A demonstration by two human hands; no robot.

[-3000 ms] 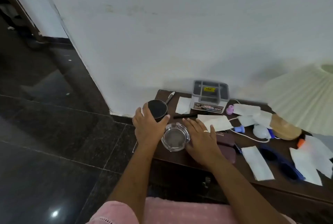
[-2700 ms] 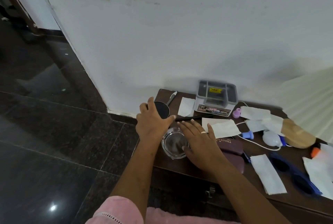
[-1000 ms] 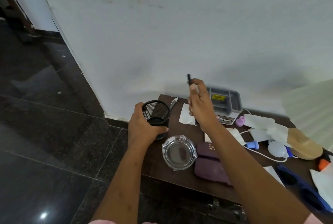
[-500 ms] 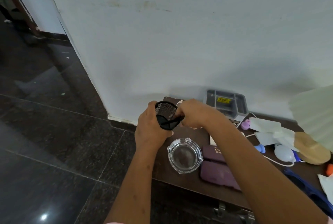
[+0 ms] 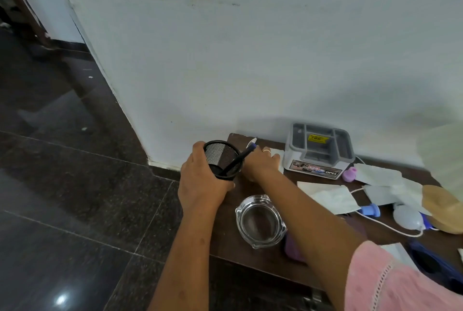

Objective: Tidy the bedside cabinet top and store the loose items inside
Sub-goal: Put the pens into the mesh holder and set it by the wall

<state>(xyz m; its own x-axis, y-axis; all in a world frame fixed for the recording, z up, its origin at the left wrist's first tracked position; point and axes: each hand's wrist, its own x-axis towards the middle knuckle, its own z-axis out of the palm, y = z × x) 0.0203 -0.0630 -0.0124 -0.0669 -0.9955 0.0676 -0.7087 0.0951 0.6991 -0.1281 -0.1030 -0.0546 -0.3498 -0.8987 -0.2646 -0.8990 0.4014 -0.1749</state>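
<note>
Black pen now in mesh cup, left hand gripping cup; right hand empty, flat, near white pen at 1 o'clock.

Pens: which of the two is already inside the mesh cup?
The black pen, leaning in the mesh pen cup that the left hand holds. The white-and-blue pen lies on the cabinet top by the right hand.
</note>
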